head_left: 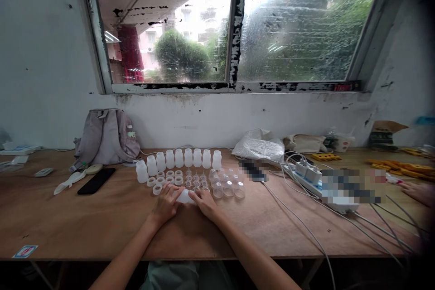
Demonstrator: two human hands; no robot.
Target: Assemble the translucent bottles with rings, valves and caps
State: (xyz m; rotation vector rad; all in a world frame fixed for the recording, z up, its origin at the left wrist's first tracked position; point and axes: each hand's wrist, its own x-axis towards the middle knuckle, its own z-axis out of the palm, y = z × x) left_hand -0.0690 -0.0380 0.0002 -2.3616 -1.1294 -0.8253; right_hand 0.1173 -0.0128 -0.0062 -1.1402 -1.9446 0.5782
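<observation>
In the head view, the left hand (166,202) and right hand (205,203) pinch a white bottle (184,196) between them, one at each end; whether it touches the surface (112,217) is unclear. Just beyond stand white rings (178,181), small clear pieces (196,182) and clear domed caps (228,188), with a row of white bottles (179,158) behind.

White piece (184,196): ends under left hand (167,201) and right hand (205,204), shape unclear
Dark device (253,171): pixelated
Power strip (312,187): partly pixelated
Co-worker's hand (417,191): blurred, wrist lost rightward
Window (234,27): top cut off
</observation>
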